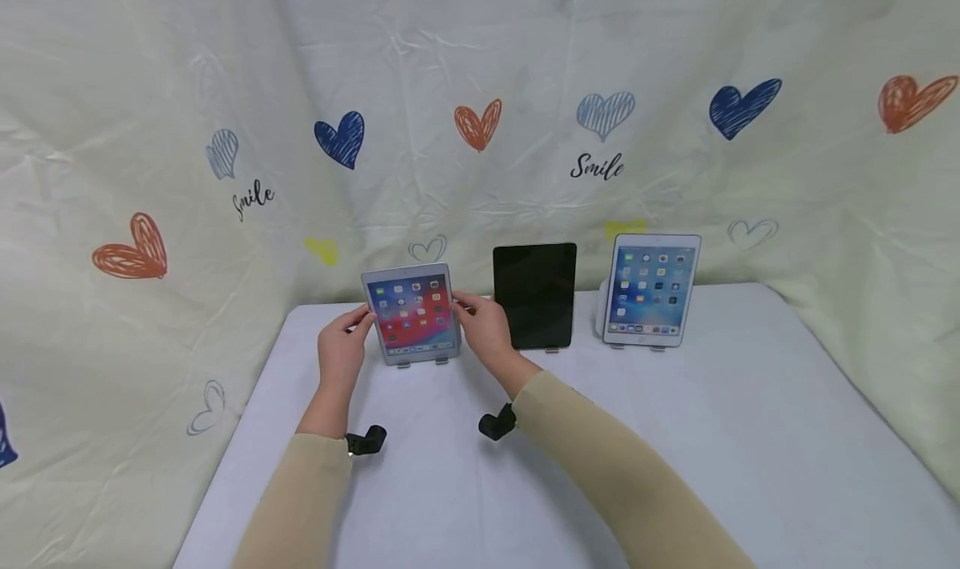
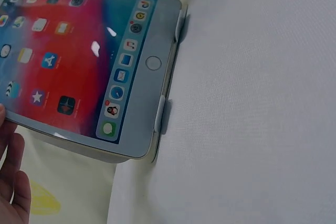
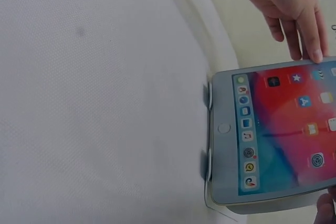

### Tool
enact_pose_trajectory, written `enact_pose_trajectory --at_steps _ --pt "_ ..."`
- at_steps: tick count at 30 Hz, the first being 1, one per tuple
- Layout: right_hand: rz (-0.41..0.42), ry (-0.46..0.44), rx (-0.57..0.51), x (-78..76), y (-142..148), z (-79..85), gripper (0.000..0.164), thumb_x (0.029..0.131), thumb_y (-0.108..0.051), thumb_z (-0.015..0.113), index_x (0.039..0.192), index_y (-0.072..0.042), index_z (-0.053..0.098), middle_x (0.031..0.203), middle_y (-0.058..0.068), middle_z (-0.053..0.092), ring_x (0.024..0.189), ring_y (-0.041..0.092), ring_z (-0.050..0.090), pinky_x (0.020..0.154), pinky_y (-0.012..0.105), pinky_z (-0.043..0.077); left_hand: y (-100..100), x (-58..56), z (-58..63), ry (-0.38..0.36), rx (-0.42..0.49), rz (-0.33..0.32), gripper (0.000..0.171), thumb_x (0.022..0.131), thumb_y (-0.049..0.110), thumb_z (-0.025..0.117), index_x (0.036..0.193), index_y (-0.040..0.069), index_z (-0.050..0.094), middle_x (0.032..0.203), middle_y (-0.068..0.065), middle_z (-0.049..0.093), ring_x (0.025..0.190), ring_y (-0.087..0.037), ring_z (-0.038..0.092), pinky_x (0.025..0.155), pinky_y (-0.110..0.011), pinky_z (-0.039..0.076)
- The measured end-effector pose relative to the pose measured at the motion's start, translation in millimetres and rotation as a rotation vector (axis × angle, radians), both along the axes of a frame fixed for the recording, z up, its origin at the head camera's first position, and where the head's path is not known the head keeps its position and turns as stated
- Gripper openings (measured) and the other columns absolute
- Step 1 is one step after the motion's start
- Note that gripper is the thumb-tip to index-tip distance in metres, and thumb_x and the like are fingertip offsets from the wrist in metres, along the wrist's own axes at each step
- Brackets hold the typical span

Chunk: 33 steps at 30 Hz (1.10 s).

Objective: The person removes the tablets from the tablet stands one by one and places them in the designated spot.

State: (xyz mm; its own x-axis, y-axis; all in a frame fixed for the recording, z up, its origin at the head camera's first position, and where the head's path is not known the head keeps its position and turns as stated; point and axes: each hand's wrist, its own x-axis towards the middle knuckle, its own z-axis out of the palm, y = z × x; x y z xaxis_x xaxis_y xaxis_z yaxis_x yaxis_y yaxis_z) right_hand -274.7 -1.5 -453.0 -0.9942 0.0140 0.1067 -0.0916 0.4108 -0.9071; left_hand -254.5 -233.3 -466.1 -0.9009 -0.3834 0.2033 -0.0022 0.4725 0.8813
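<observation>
A tablet [image 1: 411, 312] with a lit red-and-blue home screen leans on a stand at the table's left side. My left hand [image 1: 343, 344] holds its left edge, thumb on the front. On the opposite edge, my right hand [image 1: 486, 327] grips with the thumb at the screen side. Some fingers of both hands are hidden behind it. Two small stand hooks, one a stand hook [image 2: 160, 114], catch the tablet's lower edge. The right wrist view shows the tablet's home button [image 3: 224, 128], with the left hand [image 3: 289, 11] across from it.
A dark-screened tablet [image 1: 535, 296] stands just right of my right hand. Further right, a white tablet [image 1: 651, 290] with a blue screen leans on its stand. All are on a white-covered table [image 1: 435, 494]. Behind hangs a pale curtain [image 1: 420, 69] printed with hearts.
</observation>
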Motion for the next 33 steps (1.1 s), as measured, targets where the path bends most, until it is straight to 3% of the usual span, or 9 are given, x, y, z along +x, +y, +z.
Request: enact_pose_trajectory --at_steps 7,13,18,23,27,33 --pt "-0.012 0.003 -0.033 3.8 0.8 7.3 0.032 0.099 -0.028 0.063 0.129 -0.022 0.068 0.114 -0.002 0.070 0.098 0.016 0.059 0.071 0.027 0.054 0.5 6.0 10.4 0.021 -0.008 -0.002 0.033 0.092 0.032 0.072 0.121 0.016 0.073 0.113 -0.006 0.073 0.099 -0.022 0.058 0.073 -0.030 0.046" --pt "0.000 0.004 -0.068 6.9 2.6 11.6 0.034 0.098 -0.027 0.063 0.132 -0.022 0.067 0.121 -0.002 0.069 0.106 0.013 0.065 0.085 0.027 0.055 2.0 12.2 17.5 0.012 0.029 -0.013 0.034 0.093 0.034 0.070 0.122 0.016 0.073 0.117 -0.005 0.072 0.102 -0.022 0.057 0.078 -0.033 0.046" --pt "0.019 -0.019 -0.119 11.9 5.4 13.5 0.034 0.099 -0.027 0.062 0.133 -0.023 0.066 0.120 -0.002 0.070 0.104 0.013 0.067 0.087 0.030 0.055 2.7 17.4 21.9 0.006 0.052 -0.025 0.034 0.093 0.035 0.070 0.122 0.018 0.073 0.120 -0.002 0.071 0.103 -0.020 0.056 0.078 -0.031 0.045" --pt "0.036 -0.030 -0.140 15.3 9.1 15.3 0.034 0.098 -0.026 0.064 0.132 -0.023 0.067 0.115 -0.001 0.070 0.099 0.018 0.068 0.084 0.031 0.056 2.4 21.6 24.2 0.012 0.048 -0.031 0.034 0.092 0.035 0.071 0.121 0.017 0.073 0.120 -0.002 0.071 0.096 -0.020 0.055 0.069 -0.025 0.044" --pt "0.055 -0.043 -0.162 17.0 13.1 14.1 0.035 0.098 -0.024 0.064 0.132 -0.022 0.066 0.112 0.000 0.069 0.099 0.024 0.067 0.084 0.033 0.056 3.0 24.8 24.8 -0.029 0.047 -0.042 0.036 0.092 0.037 0.071 0.122 0.018 0.073 0.118 -0.004 0.071 0.096 -0.020 0.054 0.068 -0.024 0.046" --pt "0.068 -0.090 -0.174 20.7 19.4 9.3 0.035 0.097 -0.024 0.065 0.132 -0.020 0.067 0.109 0.000 0.072 0.095 0.025 0.068 0.082 0.035 0.056 3.5 30.1 23.0 -0.126 0.067 -0.073 0.039 0.093 0.041 0.068 0.125 0.018 0.071 0.116 -0.004 0.069 0.104 -0.022 0.056 0.083 -0.031 0.051"
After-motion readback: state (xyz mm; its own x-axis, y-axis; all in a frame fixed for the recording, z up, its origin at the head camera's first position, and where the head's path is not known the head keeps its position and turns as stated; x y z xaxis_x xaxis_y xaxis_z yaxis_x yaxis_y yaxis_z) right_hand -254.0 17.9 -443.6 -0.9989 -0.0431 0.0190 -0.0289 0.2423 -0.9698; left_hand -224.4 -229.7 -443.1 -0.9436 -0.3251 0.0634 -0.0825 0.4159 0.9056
